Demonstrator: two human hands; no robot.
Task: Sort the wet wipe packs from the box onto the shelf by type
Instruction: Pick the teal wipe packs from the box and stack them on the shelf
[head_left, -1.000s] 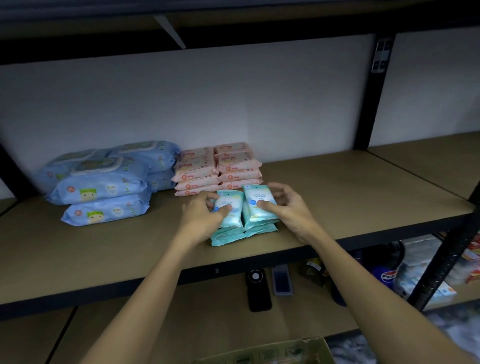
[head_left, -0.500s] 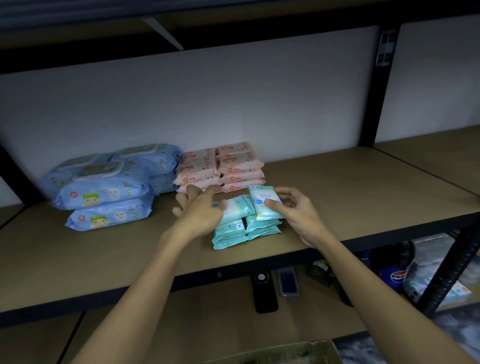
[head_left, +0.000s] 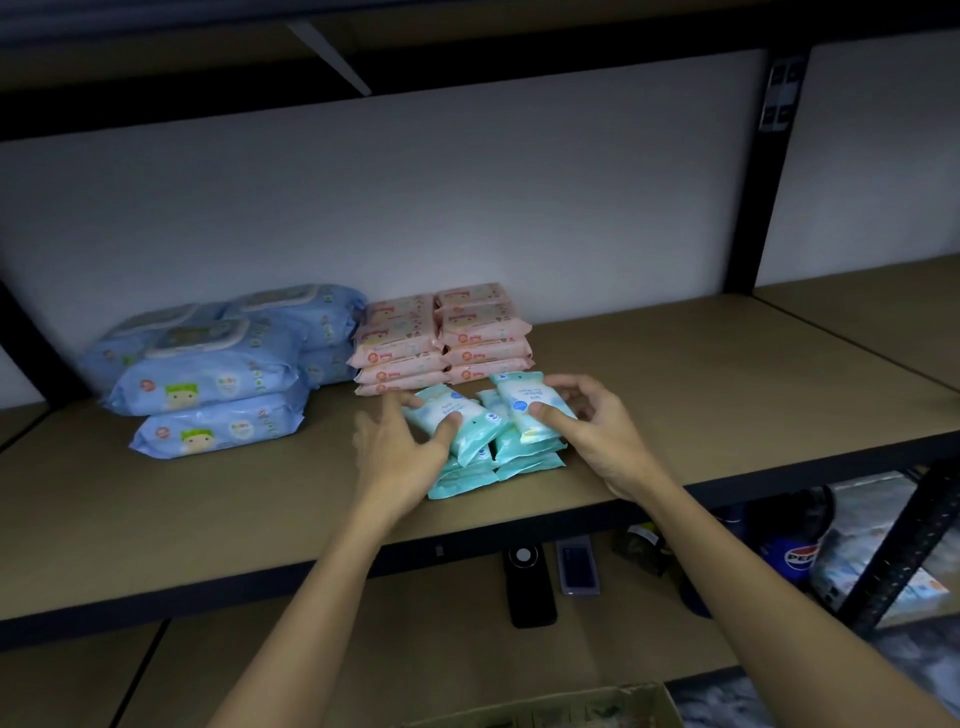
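Left hand (head_left: 402, 457) on teal packs (head_left: 498, 447) | tan shelf (head_left: 675, 395) | white wall (head_left: 467, 197)

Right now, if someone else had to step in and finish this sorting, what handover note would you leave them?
Left hand grips the top teal pack of the left teal stack.
Right hand grips the top teal pack of the right stack.
Done: blue packs at left, pink packs in the middle, teal stacks in front of the pink ones on the shelf.
Left: square up the teal stacks; check the box, contents unclear.
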